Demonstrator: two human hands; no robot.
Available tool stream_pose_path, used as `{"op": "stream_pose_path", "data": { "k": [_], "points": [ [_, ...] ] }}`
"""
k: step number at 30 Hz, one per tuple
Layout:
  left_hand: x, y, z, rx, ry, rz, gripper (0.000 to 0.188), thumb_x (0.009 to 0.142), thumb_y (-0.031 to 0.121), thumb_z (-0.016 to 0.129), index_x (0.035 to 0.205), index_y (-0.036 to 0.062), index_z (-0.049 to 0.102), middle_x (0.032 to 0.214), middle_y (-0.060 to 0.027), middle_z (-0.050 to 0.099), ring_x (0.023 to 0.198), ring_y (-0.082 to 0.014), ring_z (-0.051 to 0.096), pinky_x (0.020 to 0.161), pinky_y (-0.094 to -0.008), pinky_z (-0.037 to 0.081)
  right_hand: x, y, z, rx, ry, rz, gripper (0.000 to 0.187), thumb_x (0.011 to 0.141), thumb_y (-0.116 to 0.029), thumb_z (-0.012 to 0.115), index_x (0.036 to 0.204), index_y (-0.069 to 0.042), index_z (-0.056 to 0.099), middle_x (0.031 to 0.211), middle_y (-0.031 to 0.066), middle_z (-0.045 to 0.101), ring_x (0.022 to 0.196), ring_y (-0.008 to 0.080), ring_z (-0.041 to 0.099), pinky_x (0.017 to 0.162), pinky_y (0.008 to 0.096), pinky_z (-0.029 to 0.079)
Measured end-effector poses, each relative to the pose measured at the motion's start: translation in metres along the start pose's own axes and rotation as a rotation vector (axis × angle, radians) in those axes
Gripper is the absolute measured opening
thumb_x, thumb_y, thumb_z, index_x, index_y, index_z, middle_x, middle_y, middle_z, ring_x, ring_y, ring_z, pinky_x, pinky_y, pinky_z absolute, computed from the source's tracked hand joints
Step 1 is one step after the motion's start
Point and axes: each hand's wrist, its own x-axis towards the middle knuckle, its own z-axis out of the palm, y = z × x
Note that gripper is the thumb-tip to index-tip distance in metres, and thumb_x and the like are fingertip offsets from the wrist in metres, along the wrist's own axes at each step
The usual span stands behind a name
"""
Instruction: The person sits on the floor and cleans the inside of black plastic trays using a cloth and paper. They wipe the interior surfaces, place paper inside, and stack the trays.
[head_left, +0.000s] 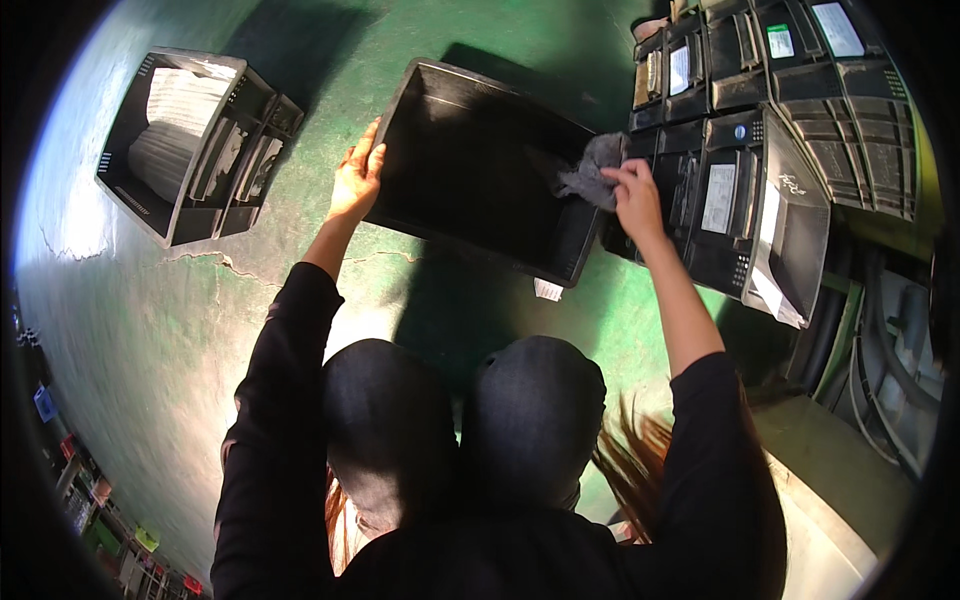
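In front of my knees a black plastic crate (pixel 470 180) is tilted, its open top facing me, with nothing seen in its dark inside. My left hand (pixel 356 182) grips the crate's left wall, fingers bent over the edge. At the right end my right hand (pixel 638 198) pinches a crumpled grey rag (pixel 600 168). The rag hangs over the crate's right rim and partly into it. A small white label (pixel 548 289) shows below the near right corner of the crate.
Stacked black crates (pixel 720 190) with pale labels stand close on the right. Another black crate (pixel 215 165), with ribbed pale material inside, sits at the left on the green, cracked floor (pixel 200 300). Pipes and cables (pixel 885 350) run along the right edge.
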Motion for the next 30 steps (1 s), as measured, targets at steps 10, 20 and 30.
{"op": "stream_pose_path", "data": {
  "k": [10,20,30],
  "points": [
    [-0.001,-0.009,0.007,-0.117,-0.010,-0.051,0.040,0.089,0.031,0.049,0.129,0.0246,0.044,0.116,-0.0139,0.055,0.106,-0.0304,0.054,0.093,-0.0350,0.040,-0.129,-0.085,0.012,0.127,-0.064,0.006,0.032,0.065,0.012,0.050,0.088,-0.005,0.065,0.090,0.0096,0.047,0.081,0.0254,0.053,0.069,0.0308,0.045],
    [-0.006,-0.007,0.000,-0.643,-0.042,-0.209,0.040,0.090,0.027,0.051,0.125,0.0083,0.049,0.126,-0.0114,0.050,0.118,-0.0173,0.043,0.100,-0.0283,0.030,-0.057,-0.176,0.087,0.098,-0.087,-0.502,0.014,0.069,-0.005,0.057,0.079,-0.010,0.064,0.088,0.0030,0.047,0.083,0.0207,0.051,0.057,0.0292,0.053],
    [-0.011,0.001,-0.024,-1.108,-0.169,-0.704,0.088,0.086,0.065,0.009,0.126,-0.0065,0.040,0.122,-0.0158,0.049,0.111,-0.0241,0.047,0.096,-0.0340,0.034,0.078,-0.254,0.157,0.412,0.071,-0.343,0.015,0.072,-0.012,0.058,0.087,-0.012,0.054,0.088,0.0081,0.052,0.078,0.0293,0.056,0.065,0.0391,0.050]
  ]
}}
